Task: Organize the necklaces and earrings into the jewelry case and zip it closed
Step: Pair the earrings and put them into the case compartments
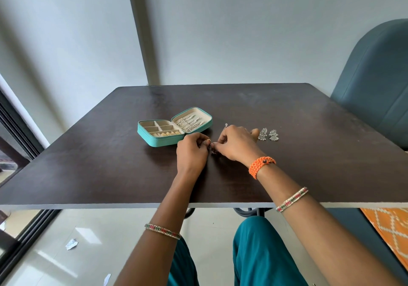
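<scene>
Already stowed: chains lie in the open lid of the jewelry case (174,129); gold pieces fill its front slot.
Hands: left hand (192,151) and right hand (236,144), fingers pinched together on a small earring (213,150) just before the case.
Left: two silver earrings (268,134) on the counter (309,153); zip undone.

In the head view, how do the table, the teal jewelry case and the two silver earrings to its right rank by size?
Largest to smallest:
1. table
2. teal jewelry case
3. silver earrings and, which look alike in size, so they tie.
</scene>
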